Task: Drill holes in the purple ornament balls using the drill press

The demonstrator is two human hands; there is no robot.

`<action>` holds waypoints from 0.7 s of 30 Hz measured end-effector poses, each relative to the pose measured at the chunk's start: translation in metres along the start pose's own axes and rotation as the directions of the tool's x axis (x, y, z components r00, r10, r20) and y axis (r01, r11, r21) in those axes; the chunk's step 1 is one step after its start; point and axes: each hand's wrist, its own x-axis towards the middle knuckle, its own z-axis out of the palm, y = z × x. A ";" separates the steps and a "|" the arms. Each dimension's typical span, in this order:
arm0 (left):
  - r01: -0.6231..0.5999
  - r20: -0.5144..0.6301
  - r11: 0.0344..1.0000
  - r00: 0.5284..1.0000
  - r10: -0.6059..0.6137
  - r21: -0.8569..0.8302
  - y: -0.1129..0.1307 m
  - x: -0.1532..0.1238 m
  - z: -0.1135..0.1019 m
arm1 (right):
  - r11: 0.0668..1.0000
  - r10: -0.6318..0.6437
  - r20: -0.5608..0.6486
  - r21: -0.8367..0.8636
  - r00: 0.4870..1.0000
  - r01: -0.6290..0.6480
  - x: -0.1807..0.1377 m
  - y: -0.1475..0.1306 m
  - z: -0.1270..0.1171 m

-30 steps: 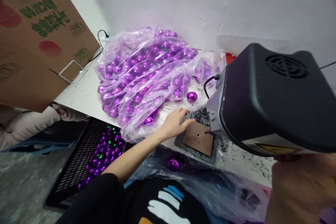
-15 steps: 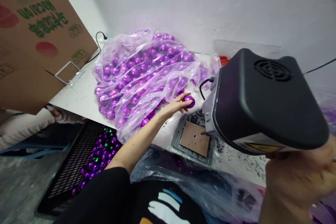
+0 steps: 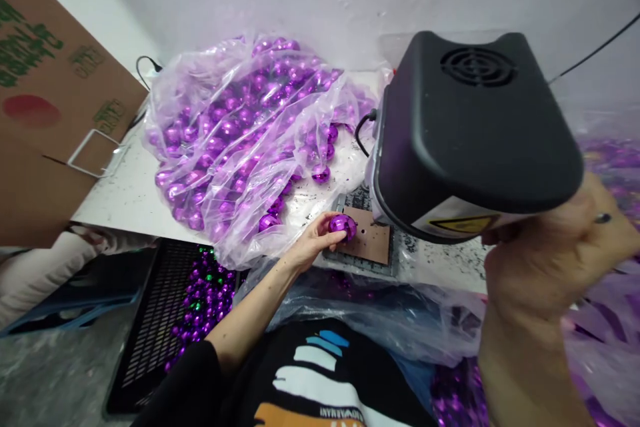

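Note:
My left hand is closed round a shiny purple ball, holding it over the left edge of a brown pad under a black-hooded machine. My right hand is wrapped round something below the machine's hood at the right; I cannot make out what, though a small metal tip shows at its far side. A clear plastic bag full of purple balls lies on the white table just left of the machine. One loose purple ball rests by the bag's edge.
A black mesh crate holding purple and green balls stands on the floor at the left. A brown cardboard box leans at the far left. Clear plastic sheeting drapes over my lap, with more purple balls at the right.
My left hand left the pad, reached to the loose purple ball by the bag, grasped it and brought it back to the brown pad. My right hand rose beside the machine.

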 end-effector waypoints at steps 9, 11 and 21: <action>-0.039 -0.011 0.999 0.999 0.038 -0.014 -0.011 -0.005 -0.001 | 1.000 0.026 0.001 0.008 1.000 -0.026 -0.001 -0.002 -0.001; -0.029 -0.022 0.999 0.999 0.028 -0.027 -0.010 -0.005 -0.002 | 1.000 0.006 -0.005 -0.003 1.000 -0.006 -0.001 0.000 -0.001; -0.109 -0.061 0.990 0.991 0.115 0.095 -0.007 -0.012 -0.003 | 1.000 -0.018 -0.017 -0.005 1.000 0.018 0.000 0.001 0.003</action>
